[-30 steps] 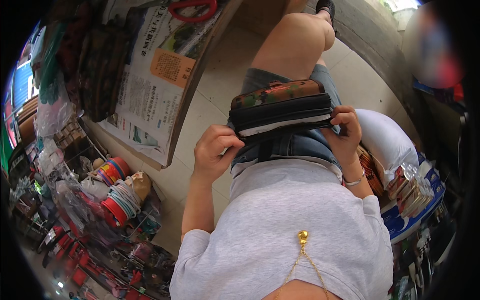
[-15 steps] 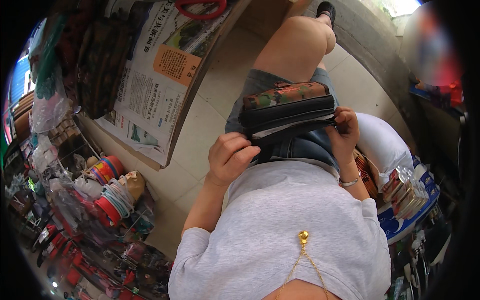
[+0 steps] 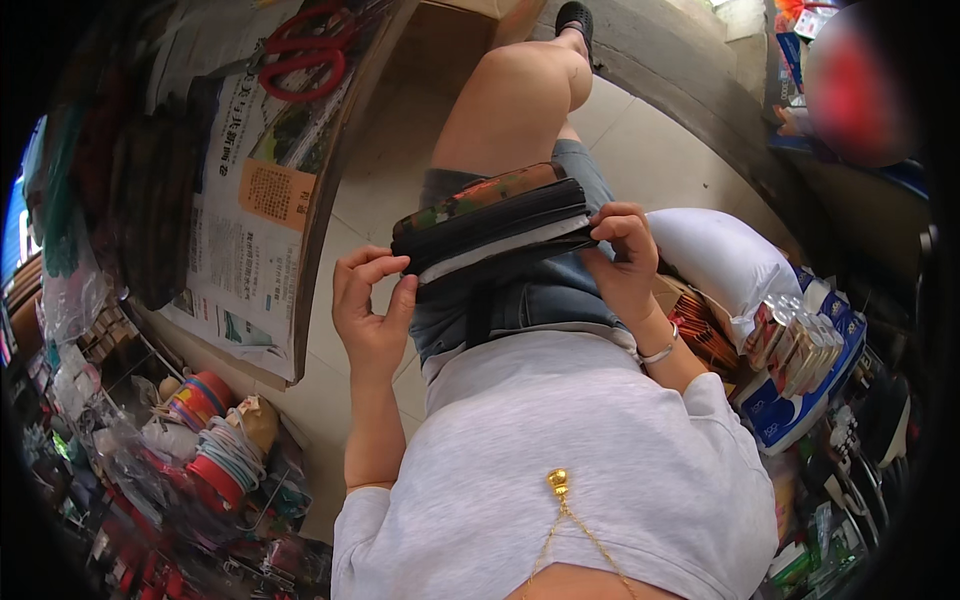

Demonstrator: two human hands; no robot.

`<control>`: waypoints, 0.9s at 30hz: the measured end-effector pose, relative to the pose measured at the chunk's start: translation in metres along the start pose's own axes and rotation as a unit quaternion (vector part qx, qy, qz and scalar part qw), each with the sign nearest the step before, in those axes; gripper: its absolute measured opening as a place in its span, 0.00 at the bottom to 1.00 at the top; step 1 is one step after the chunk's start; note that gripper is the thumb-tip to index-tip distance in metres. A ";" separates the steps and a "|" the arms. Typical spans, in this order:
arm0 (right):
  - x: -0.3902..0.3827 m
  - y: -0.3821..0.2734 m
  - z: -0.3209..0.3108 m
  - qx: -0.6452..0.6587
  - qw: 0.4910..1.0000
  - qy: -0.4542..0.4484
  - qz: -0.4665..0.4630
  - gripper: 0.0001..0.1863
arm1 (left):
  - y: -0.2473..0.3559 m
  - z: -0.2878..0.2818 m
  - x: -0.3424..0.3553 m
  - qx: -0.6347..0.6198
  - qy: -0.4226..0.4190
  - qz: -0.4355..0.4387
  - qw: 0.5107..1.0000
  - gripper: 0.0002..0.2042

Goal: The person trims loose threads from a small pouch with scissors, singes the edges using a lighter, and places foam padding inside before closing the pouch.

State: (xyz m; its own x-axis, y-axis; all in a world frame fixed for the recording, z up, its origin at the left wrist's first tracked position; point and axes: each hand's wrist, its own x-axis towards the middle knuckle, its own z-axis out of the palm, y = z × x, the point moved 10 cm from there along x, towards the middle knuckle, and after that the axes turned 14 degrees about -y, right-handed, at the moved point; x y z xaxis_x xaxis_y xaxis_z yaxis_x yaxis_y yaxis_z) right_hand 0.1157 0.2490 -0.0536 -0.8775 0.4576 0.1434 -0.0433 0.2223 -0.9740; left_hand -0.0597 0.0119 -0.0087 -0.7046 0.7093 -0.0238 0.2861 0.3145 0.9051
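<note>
A camouflage zip pouch (image 3: pixel 500 225) with black sides rests across my lap. Its near compartment gapes, and a whitish strip of lining or paper shows along the mouth. My left hand (image 3: pixel 372 300) is closed at the pouch's left end, with the fingertips and thumb at the near corner. At the opposite end my right hand (image 3: pixel 625 250) pinches the near edge between thumb and bent fingers. What lies deeper inside the pouch is hidden.
To the left stands a table covered with newspapers (image 3: pixel 245 230), with red-handled scissors (image 3: pixel 305 65) on them. Coiled cord (image 3: pixel 230 450) and bagged goods crowd the lower left. On my right are a stuffed white bag (image 3: pixel 715 265) and a blue-and-white package (image 3: pixel 800 400).
The pouch and both hands appear farther left in the view, as do the table and floor. More of the scissors shows now. Both hands stay at the pouch's ends.
</note>
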 end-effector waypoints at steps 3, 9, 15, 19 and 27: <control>0.002 0.002 -0.003 0.014 0.999 0.015 0.025 0.17 | 0.013 -0.003 0.021 0.052 -0.053 -0.006 0.997 0.10; 0.013 -0.002 0.008 0.026 0.999 -0.031 0.029 0.18 | 0.017 0.000 0.038 0.158 -0.071 -0.004 0.985 0.06; 0.025 -0.004 0.004 0.055 0.997 -0.022 0.047 0.14 | 0.000 -0.004 0.048 0.097 -0.054 -0.021 0.994 0.05; 0.025 -0.007 0.001 0.017 0.999 -0.038 0.022 0.14 | 0.000 -0.003 0.049 0.083 -0.063 -0.019 0.994 0.05; 0.016 -0.010 0.001 0.030 0.999 -0.040 -0.013 0.14 | -0.013 0.000 0.036 0.013 -0.080 -0.040 0.996 0.04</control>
State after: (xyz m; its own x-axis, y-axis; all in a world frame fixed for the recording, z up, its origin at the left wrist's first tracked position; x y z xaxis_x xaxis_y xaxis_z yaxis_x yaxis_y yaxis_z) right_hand 0.1020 0.2533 -0.0415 -0.9107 0.3819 0.1571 -0.0931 0.1808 -0.9791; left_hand -0.0889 0.0335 -0.0208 -0.6132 0.7727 -0.1642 0.2521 0.3885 0.8863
